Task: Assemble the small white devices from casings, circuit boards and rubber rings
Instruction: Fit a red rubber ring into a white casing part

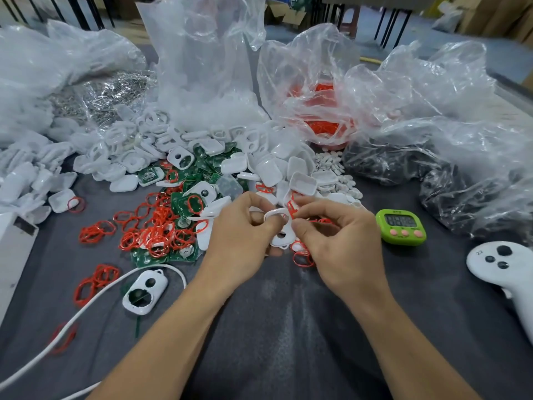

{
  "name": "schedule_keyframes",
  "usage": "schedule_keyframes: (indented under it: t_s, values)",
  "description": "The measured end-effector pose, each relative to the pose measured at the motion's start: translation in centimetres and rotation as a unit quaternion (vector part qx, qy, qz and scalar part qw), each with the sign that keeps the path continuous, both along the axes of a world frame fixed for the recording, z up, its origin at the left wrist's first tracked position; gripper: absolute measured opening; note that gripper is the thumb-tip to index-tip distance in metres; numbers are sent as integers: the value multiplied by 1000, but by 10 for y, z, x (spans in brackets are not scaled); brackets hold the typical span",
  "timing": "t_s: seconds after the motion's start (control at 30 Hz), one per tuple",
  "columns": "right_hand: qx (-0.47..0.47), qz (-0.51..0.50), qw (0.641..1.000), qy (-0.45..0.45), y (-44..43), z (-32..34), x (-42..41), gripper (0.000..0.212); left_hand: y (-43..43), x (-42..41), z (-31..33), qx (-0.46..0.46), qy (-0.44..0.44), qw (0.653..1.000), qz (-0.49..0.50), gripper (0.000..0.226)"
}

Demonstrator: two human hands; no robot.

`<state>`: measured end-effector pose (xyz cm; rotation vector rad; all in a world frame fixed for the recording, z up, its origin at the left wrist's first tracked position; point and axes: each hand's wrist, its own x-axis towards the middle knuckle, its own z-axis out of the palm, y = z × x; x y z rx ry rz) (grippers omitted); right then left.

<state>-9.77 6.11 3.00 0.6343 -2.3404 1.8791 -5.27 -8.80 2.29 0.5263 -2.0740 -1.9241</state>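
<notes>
Above the table (288, 327), a seemingly light, stiff white casing (279, 240) is gripped by its rim in the left hand (239, 229), while a thin, floppy red ring (290, 208) is pinched by the right hand (334, 241)

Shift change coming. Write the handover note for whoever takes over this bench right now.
Left grip: holds a white casing.
Right grip: pinches a red rubber ring at that casing's top edge.
Stock: circuit boards, loose rings and spare casings heaped just beyond both grips.
Done: ring not yet seated; another casing lies apart at left, finished or not unclear.
Left: seat the ring, fit a board, close it, probably.
</notes>
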Motion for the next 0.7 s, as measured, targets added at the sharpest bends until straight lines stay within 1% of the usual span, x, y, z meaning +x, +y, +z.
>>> schedule_keyframes:
  t_s: [0.1,0.2,0.23,0.3,0.4,0.5,0.6,0.63,0.7]
  values:
    - [51,-14,998,38,-2,-3,5,13,2,2,2,-51,22,998,32,12]
    - [63,-49,994,81,-4,-5,7,20,4,2,3,-73,25,996,44,12]
    - [52,-49,995,73,-5,-5,7,25,5,2,4,-60,21,997,45,13]
    - [32,-45,998,41,-4,-6,6,34,5,1,9,8,19,999,41,18]
    - [47,-33,997,45,-2,-6,5,30,6,2,14,97,15,995,24,25]
    - [55,-8,998,30,-2,-4,5,28,4,3,15,132,12,991,4,29]
    - [41,-1,999,8,-1,-2,2,31,0,4,16,188,38,980,-56,35]
    - [33,-1,999,6,-1,-2,1,31,-1,4,16,191,53,977,-76,36]
    - [9,11,1000,-15,-1,-1,-1,25,-3,4,16,156,72,981,-91,36]
